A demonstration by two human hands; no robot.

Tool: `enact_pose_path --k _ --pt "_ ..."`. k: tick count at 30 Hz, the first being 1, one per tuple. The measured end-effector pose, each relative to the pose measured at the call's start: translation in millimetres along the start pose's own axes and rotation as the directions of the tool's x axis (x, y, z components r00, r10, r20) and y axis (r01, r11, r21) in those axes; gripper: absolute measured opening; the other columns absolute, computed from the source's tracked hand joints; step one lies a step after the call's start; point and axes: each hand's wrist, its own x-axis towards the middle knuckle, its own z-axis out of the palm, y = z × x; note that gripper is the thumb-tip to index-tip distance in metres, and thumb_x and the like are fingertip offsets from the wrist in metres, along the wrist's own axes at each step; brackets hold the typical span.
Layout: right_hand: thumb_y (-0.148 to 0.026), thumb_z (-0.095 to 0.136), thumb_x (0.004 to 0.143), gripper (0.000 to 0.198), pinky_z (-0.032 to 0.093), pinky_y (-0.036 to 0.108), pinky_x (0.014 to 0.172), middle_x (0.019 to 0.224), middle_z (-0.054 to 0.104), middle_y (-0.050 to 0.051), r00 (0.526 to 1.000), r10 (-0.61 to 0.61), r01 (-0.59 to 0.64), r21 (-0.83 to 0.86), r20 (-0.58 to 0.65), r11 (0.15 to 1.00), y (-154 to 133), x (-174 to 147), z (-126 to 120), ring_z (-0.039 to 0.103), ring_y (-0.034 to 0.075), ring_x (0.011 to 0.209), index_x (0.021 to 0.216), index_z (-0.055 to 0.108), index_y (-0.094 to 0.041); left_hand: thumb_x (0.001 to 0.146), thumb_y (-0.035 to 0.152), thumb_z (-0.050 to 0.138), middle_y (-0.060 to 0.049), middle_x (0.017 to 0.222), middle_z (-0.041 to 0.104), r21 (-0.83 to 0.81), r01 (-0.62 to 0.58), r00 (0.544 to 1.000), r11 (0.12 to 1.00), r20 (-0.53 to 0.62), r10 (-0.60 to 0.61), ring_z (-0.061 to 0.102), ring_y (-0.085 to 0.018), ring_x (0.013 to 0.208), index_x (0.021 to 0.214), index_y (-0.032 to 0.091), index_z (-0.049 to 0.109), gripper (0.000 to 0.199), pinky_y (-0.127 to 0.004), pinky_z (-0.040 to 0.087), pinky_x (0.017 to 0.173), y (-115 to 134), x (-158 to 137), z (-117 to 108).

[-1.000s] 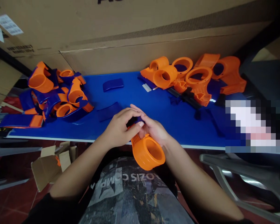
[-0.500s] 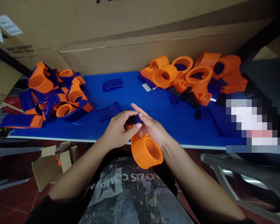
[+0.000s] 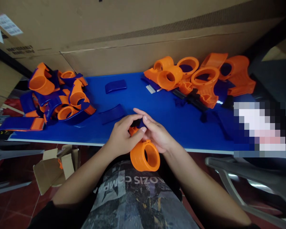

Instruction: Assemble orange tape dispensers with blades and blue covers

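Note:
Both hands hold an orange tape dispenser body [image 3: 138,158] close to my chest, its round hub hanging below the fingers. My left hand [image 3: 123,135] is closed around the upper part, thumb pointing to the right. My right hand [image 3: 158,132] is closed from the other side, its thumb pressed on a small dark blue part [image 3: 141,123] at the top. The fingers hide most of where the blue and orange parts meet. Just beyond my left hand lies a curved blue cover [image 3: 112,114]. Farther back is another blue cover [image 3: 115,86].
Orange-and-blue dispensers [image 3: 41,83] are piled on the left of the blue table [image 3: 143,92]. More orange bodies [image 3: 169,78] lie at back right, near a black tool [image 3: 192,98]. Behind stands a cardboard sheet [image 3: 124,60]; an open carton [image 3: 49,170] sits on the floor.
The orange hub has swung slightly left and turned between my hands. Both hands keep their grip, with the right hand shifted a little. The table items stay in place.

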Motion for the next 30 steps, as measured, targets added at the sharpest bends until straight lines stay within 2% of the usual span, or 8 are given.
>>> enact_pose_path --k 4,8,13,18,21,25,28,30 --pt "-0.044 0.082 0.092 0.076 0.054 0.020 0.051 0.074 0.071 -0.006 1.000 -0.010 0.010 -0.010 0.014 1.000 -1.4 -3.3 0.2 0.063 0.011 0.053 0.161 0.049 -0.041 0.100 0.034 0.068 -0.011 0.141 0.072 0.051 -0.019 1.000 0.999 -0.011 0.019 0.072 -0.024 0.126 0.154 0.024 0.048 0.059 -0.042 0.059 0.109 -9.9 1.3 -11.1" --pt "-0.044 0.078 0.095 0.073 0.058 0.024 0.056 0.083 0.077 -0.002 1.000 -0.007 0.008 -0.029 0.011 1.000 -2.9 -6.2 3.6 0.068 0.013 0.058 0.161 0.048 -0.040 0.098 0.042 0.070 -0.017 0.145 0.068 0.374 0.041 0.993 0.927 -0.121 0.005 0.065 -0.035 0.135 0.155 0.023 0.049 0.063 -0.056 0.053 0.115 -38.4 5.0 -44.4" --pt "-0.043 0.080 0.093 0.058 0.066 0.034 0.071 0.102 0.081 0.004 0.998 -0.048 0.048 0.015 -0.045 0.999 -2.5 -4.3 5.4 0.078 0.020 0.076 0.148 0.061 -0.036 0.097 0.041 0.072 -0.020 0.136 0.070 0.647 0.000 0.984 0.763 0.135 -0.114 0.066 -0.040 0.127 0.148 0.019 0.060 0.056 -0.059 0.054 0.109 -64.4 3.9 -70.7" --pt "-0.045 0.078 0.092 0.039 0.068 0.038 0.072 0.094 0.080 0.007 0.997 -0.039 0.042 0.040 -0.061 0.998 -4.6 -3.7 3.8 0.080 0.025 0.082 0.126 0.074 -0.026 0.101 0.040 0.065 -0.025 0.127 0.069 0.763 -0.030 0.969 0.646 0.181 -0.170 0.066 -0.042 0.119 0.152 0.012 0.057 0.059 -0.062 0.053 0.106 -62.1 6.1 -64.6" --pt "-0.048 0.079 0.089 0.031 0.069 0.041 0.075 0.091 0.078 0.005 0.992 -0.081 0.089 0.084 -0.098 0.993 -2.9 -3.1 3.0 0.079 0.024 0.078 0.107 0.077 -0.023 0.105 0.039 0.058 -0.027 0.133 0.065 0.685 0.052 0.972 0.727 0.131 -0.193 0.065 -0.040 0.124 0.159 0.010 0.047 0.063 -0.060 0.053 0.109 -48.7 5.9 -64.8" --pt "-0.054 0.079 0.088 0.033 0.070 0.044 0.081 0.085 0.076 0.002 0.965 -0.138 0.180 0.178 -0.223 0.967 6.3 -5.8 12.1 0.076 0.022 0.073 0.090 0.071 -0.022 0.107 0.043 0.054 -0.020 0.151 0.058 0.364 0.184 0.983 0.913 -0.073 -0.169 0.063 -0.031 0.132 0.169 0.021 0.029 0.070 -0.052 0.054 0.112 -12.7 -16.7 -68.3" --pt "-0.059 0.080 0.087 0.038 0.069 0.045 0.085 0.085 0.076 0.003 0.921 -0.125 0.218 0.222 -0.369 0.950 14.1 -11.5 26.2 0.077 0.024 0.079 0.090 0.068 -0.023 0.106 0.044 0.058 -0.018 0.158 0.052 0.200 0.225 0.967 0.954 -0.166 -0.193 0.061 -0.032 0.138 0.170 0.027 0.026 0.074 -0.051 0.054 0.114 20.1 -48.6 -61.3" --pt "-0.063 0.078 0.088 0.041 0.069 0.045 0.086 0.090 0.077 0.006 0.890 -0.114 0.235 0.231 -0.442 0.944 18.5 -15.2 34.5 0.078 0.026 0.088 0.092 0.068 -0.023 0.104 0.042 0.061 -0.018 0.162 0.048 0.180 0.248 0.956 0.952 -0.206 -0.210 0.056 -0.034 0.144 0.171 0.027 0.026 0.076 -0.052 0.051 0.117 38.1 -68.1 -51.8"
